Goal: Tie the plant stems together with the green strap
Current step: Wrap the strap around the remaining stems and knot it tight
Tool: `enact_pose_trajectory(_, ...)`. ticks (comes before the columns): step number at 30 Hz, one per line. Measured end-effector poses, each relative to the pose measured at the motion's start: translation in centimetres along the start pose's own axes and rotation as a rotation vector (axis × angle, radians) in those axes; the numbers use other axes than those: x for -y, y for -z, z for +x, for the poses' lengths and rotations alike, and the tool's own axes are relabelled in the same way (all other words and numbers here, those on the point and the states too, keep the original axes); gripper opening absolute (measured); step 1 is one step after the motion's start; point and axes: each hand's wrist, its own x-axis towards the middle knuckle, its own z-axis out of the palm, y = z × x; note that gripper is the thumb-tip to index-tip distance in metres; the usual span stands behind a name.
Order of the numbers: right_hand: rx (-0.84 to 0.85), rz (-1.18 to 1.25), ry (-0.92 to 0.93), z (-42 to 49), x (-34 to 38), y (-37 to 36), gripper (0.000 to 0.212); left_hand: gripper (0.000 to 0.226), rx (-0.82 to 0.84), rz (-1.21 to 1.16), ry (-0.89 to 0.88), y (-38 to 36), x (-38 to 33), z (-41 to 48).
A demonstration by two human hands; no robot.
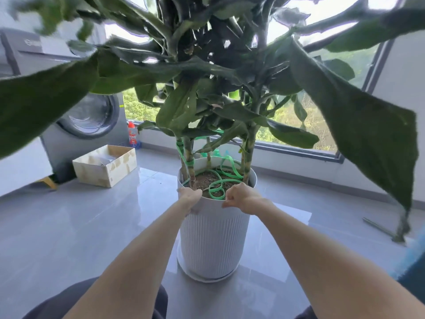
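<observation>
Both left hand [190, 197] and right hand [242, 199] grip the pot [213, 238] rim — green strap [216, 197] loose.

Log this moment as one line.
left hand: grips pot rim | right hand: curled at rim, hold unclear | strap: loose on soil, wound round left stems

Daylight from a wide window [290, 116] fell on glossy grey floor [69, 226] tiles beside a washing machine [92, 125] and cardboard box [105, 168]

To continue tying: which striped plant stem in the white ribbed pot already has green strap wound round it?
The left stem, above the left hand; the right stem's lower part is bare.
</observation>
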Motion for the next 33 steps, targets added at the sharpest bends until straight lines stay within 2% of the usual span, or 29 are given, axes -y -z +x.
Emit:
enact_pose_trajectory(5,-0.017,0.134,0.004,1.2,-1.3,-0.4,0.035,0.060,0.061,0.183,-0.027,0.4,-0.9,-0.7)
enact_pose_trajectory(11,-0.186,0.306,-0.047,1.3,-1.8,-1.4,0.057,0.048,0.140,0.381,0.014,2.1,-2.7,-4.3)
enact_pose_trajectory(14,-0.269,0.343,-0.070,1.4,-1.5,-1.7,0.043,0.044,0.123,0.453,-0.014,3.0,-3.3,-5.4)
enact_pose_trajectory(16,-0.270,0.313,-0.093,1.6,-1.2,-1.9,0.026,0.041,0.063,0.482,-0.063,3.9,-3.4,-5.5)
enact_pose_trajectory(18,-0.259,0.301,-0.113,2.2,-0.9,-1.9,0.018,0.038,-0.004,0.536,-0.118,4.9,-3.5,-5.3)
enact_pose_trajectory(23,-0.169,0.346,-0.169,4.7,0.1,-2.2,0.018,0.028,-0.107,0.509,-0.233,6.3,-3.6,-4.4)
enact_pose_trajectory(27,-0.097,0.326,-0.235,6.4,1.2,-2.6,0.020,0.034,-0.103,0.462,-0.314,6.4,-3.7,-3.9)
enact_pose_trajectory(33,-0.181,0.234,-0.297,7.3,2.0,-3.4,0.024,0.033,-0.106,0.399,-0.347,6.7,-3.9,-3.1)
